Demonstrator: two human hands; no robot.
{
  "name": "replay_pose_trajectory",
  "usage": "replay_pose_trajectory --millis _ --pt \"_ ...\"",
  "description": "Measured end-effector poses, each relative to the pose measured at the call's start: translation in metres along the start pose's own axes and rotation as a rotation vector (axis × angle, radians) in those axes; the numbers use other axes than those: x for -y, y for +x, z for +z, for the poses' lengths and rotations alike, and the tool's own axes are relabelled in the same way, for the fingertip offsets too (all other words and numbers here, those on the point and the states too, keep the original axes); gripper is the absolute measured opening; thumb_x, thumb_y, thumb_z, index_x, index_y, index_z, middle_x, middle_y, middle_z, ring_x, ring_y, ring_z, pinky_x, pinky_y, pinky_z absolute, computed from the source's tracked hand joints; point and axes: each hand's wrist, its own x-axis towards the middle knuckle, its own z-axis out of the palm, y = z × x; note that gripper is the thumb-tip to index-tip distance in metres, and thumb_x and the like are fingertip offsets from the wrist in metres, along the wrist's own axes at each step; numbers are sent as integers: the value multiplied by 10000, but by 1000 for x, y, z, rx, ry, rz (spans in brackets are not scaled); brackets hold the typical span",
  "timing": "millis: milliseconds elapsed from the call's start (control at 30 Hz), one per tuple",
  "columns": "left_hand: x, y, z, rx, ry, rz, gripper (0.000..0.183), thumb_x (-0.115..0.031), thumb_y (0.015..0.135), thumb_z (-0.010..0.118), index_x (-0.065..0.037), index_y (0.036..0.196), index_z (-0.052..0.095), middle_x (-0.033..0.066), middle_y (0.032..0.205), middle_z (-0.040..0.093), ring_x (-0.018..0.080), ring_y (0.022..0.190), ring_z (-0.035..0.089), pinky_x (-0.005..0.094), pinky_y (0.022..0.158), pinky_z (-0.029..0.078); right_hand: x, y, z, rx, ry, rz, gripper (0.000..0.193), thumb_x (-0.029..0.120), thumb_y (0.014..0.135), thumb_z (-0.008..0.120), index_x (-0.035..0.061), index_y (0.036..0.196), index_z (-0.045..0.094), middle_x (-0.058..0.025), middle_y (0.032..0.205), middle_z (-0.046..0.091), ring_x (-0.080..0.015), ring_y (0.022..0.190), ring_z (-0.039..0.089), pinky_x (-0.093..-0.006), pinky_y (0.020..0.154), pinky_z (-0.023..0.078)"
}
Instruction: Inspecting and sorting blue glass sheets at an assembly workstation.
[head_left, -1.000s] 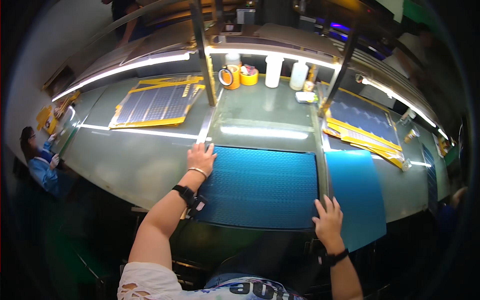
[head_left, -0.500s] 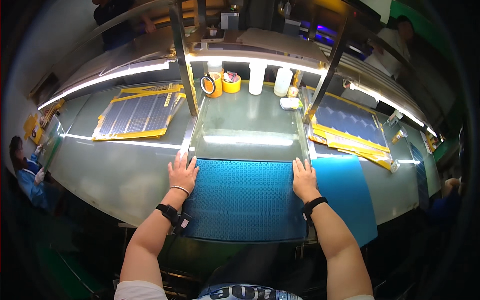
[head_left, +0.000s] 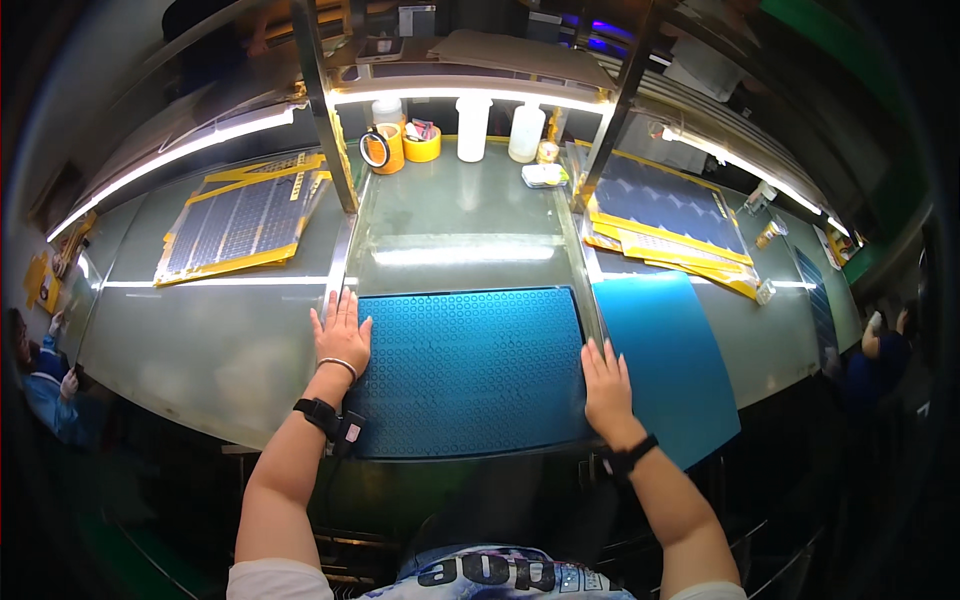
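Observation:
A blue sheet (head_left: 465, 375) patterned with rows of small rings lies flat at the front of the bench before me. Along its left edge rests my left hand (head_left: 343, 335), fingers stretched forward, touching the far left corner. My right hand (head_left: 608, 385) lies at the sheet's right edge, fingers extended, about halfway down. Neither hand grips anything. A plain, smooth blue sheet (head_left: 665, 360) lies just right of my right hand and reaches past the bench's front edge.
Stacks of dark, yellow-taped panels lie at left (head_left: 240, 220) and right (head_left: 670, 215). Tape rolls (head_left: 422, 142), a white bottle (head_left: 473, 130) and a translucent bottle (head_left: 526, 133) stand at the back. Metal posts (head_left: 325, 110) rise from the bench. A person in blue (head_left: 55, 390) is at far left.
The whole view has shifted, with the bench contents appearing further left and higher. My right hand has slid nearer along the patterned sheet's right edge; my left hand stays by the far left corner.

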Motion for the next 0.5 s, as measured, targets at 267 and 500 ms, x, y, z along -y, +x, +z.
replay_pose_trajectory --millis 267,500 --pt "-5 0 -11 81 48 -20 573 -406 943 321 -56 1396 307 60 1479 259 230 1396 123 536 1096 74 39 -119 -41 18 94 90 501 13 787 428 -40 1285 430 -154 1400 374 -348 1317 305 -481 1068 248" --pt "1 -51 -30 176 80 -148 711 -541 908 328 -39 1408 275 92 1514 134 273 1405 20 552 1091 49 60 -146 -39 -105 353 221 414 2 790 444 -20 1195 525 -160 1321 456 -353 1238 385 -445 1021 306"
